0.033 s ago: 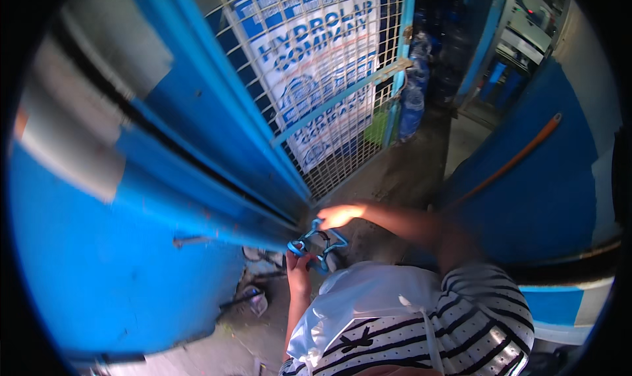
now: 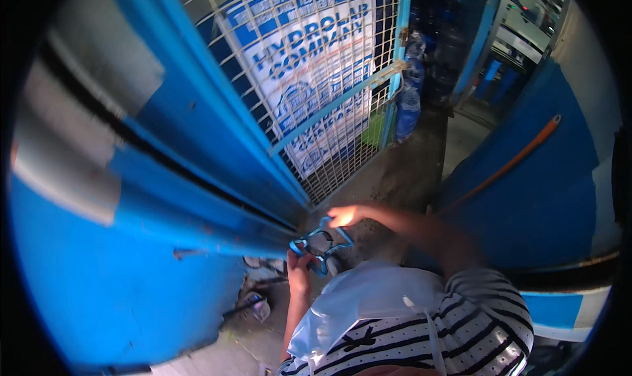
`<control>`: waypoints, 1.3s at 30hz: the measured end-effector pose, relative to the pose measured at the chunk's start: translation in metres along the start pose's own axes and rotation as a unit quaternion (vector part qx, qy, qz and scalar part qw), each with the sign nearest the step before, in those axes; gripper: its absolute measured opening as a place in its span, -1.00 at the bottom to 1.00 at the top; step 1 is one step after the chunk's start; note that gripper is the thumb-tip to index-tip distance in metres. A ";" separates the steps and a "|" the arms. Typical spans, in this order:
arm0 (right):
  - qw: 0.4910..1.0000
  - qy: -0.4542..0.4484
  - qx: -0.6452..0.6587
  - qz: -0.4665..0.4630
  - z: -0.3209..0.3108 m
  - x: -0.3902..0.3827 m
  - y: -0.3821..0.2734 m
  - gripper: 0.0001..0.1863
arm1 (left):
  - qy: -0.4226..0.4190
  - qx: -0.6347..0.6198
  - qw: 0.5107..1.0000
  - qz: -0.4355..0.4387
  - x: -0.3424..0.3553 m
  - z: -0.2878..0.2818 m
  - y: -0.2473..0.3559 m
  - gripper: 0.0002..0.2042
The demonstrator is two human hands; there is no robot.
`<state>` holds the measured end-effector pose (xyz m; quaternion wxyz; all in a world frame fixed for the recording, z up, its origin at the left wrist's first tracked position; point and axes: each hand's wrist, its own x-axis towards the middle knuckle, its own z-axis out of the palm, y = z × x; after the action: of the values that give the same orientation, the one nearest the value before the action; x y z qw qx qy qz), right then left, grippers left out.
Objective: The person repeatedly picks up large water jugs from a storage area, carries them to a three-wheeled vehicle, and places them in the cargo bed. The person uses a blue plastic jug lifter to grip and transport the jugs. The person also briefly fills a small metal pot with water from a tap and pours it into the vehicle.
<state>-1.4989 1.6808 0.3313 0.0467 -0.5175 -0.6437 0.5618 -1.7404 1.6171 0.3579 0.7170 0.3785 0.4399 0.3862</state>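
Note:
Low in the middle of the view, a blue strap [image 2: 347, 240] hangs in loose, angular loops between my hands. My left hand [image 2: 300, 265] is closed around its bunched end, close to the foot of the blue wall. Slightly farther away and to the right, my right hand [image 2: 347, 215] pinches the strap's upper part. The fingertips of that hand are bright and partly blurred. What the strap belongs to cannot be made out.
A wire mesh gate [image 2: 309, 139] with a blue frame and a printed banner [image 2: 316, 60] stands ahead. Blue walls [image 2: 131, 277] close in on both sides. Large blue water bottles [image 2: 408, 103] stand beyond the gate. Crumpled plastic litter [image 2: 258, 307] lies on the floor.
My right hand has shifted a little to the right, drawing the strap's upper part along with it. My left hand stays nearly where it was, still gripping the bunched end.

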 end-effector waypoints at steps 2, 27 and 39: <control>0.985 0.092 0.137 0.046 -0.035 -0.040 0.043 -0.76 | -0.053 0.079 0.995 -0.018 0.053 0.012 0.023 -0.67; 0.789 0.595 0.146 0.045 -0.457 -0.313 0.249 -0.79 | -0.428 0.379 0.804 0.163 0.417 0.640 -0.016 -0.42; 0.596 0.701 0.386 0.063 -0.609 -0.473 0.462 -0.79 | -0.656 0.235 0.717 -0.010 0.529 1.000 -0.093 -0.63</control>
<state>-0.6065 1.6751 0.4432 0.6435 -0.7249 -0.1018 0.2237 -0.6306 1.8447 0.4227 0.7177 0.6889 -0.0604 -0.0814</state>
